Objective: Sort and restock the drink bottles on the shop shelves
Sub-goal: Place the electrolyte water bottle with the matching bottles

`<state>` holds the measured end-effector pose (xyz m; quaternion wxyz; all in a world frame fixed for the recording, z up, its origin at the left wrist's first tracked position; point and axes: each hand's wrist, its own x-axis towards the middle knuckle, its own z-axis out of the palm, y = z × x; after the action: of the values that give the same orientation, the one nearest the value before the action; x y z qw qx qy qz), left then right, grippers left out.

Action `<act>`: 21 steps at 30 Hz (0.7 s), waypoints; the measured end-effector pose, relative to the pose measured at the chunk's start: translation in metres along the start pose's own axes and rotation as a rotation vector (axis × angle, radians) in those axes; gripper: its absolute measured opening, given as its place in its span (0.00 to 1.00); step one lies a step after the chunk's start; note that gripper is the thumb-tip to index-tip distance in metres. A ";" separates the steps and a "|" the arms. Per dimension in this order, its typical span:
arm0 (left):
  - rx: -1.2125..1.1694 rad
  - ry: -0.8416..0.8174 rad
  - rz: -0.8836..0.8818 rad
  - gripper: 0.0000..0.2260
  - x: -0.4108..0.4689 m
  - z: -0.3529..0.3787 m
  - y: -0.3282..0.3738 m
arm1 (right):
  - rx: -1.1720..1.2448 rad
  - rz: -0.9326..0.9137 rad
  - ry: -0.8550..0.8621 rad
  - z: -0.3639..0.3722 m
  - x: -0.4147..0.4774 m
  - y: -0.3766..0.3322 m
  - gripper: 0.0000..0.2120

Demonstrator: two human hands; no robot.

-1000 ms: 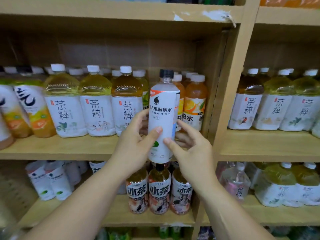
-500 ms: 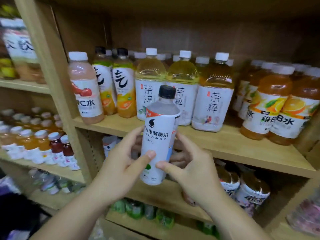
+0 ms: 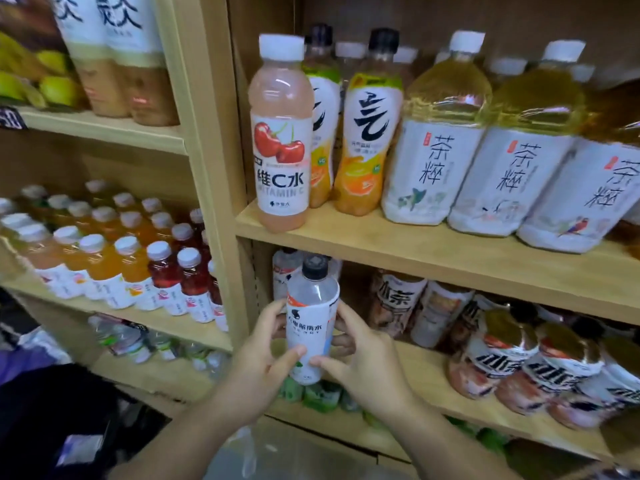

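We see a water bottle (image 3: 311,327) with a white label and a black cap. It is held upright in both hands, directly below the pink cherry bottle (image 3: 281,133) and lower than the shelf board (image 3: 450,261) on which that cherry bottle stands. The left hand (image 3: 258,368) grips the label from the left, with the thumb across the front and the fingers curled behind. The right hand (image 3: 367,372) grips it from the right in the same way. The two thumb tips are near each other but apart.

Behind the held bottle, also below the cherry bottle, stands another white-labelled bottle (image 3: 285,268). Just right of the cherry bottle we see two orange drink bottles (image 3: 367,140) with black caps. Further right of it are three large tea bottles (image 3: 436,150) with white caps. Below and to the right of the cherry bottle are brown tea bottles (image 3: 502,355), some of them leaning. Left of the cherry bottle is the wooden post (image 3: 214,168). Beyond the post and lower, small juice bottles (image 3: 131,268) stand in rows.
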<state>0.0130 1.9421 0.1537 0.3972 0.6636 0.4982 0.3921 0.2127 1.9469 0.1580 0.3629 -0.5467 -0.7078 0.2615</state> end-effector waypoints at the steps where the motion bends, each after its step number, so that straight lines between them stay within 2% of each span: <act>1: 0.017 -0.003 -0.006 0.29 0.003 -0.001 -0.013 | 0.003 0.029 -0.009 0.010 0.004 0.004 0.44; 9: 0.046 0.038 -0.104 0.32 0.038 -0.004 -0.069 | -0.028 0.207 0.024 0.065 0.036 0.026 0.38; 13: -0.001 0.070 -0.145 0.30 0.048 0.001 -0.082 | -0.108 0.222 0.034 0.081 0.053 0.031 0.32; 16: -0.046 0.097 -0.139 0.30 0.052 0.002 -0.084 | -0.124 0.224 0.043 0.090 0.062 0.031 0.32; 21: 0.047 0.091 -0.165 0.31 0.041 0.000 -0.083 | -0.117 0.261 0.026 0.098 0.062 0.034 0.25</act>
<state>-0.0078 1.9975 0.0823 0.3892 0.6110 0.5778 0.3760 0.1454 2.0185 0.0871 0.3022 -0.6577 -0.6400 0.2577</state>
